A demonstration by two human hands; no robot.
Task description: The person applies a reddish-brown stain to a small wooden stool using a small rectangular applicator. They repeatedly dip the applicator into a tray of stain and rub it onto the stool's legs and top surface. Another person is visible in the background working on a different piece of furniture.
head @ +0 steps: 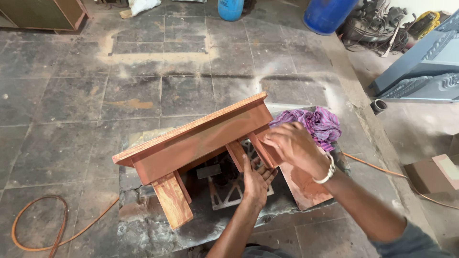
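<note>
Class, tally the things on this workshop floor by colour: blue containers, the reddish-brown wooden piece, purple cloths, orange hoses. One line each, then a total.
Blue containers: 2, a barrel and a smaller drum
Reddish-brown wooden stool, held by left hand and right hand: 1
Purple cloth: 1
Orange hose: 1
Total: 5

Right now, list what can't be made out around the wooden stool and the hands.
Head view only:
- The right hand covers the stool leg it grips; the joint there is hidden.
- The left hand lies under the wooden stool, its fingertips partly hidden behind a leg.
- The metal piece beneath is shadowed by the stool; its kind is unclear.
- The purple cloth is part-hidden by the right hand.
- The blue drum is cut off by the top edge.
</note>
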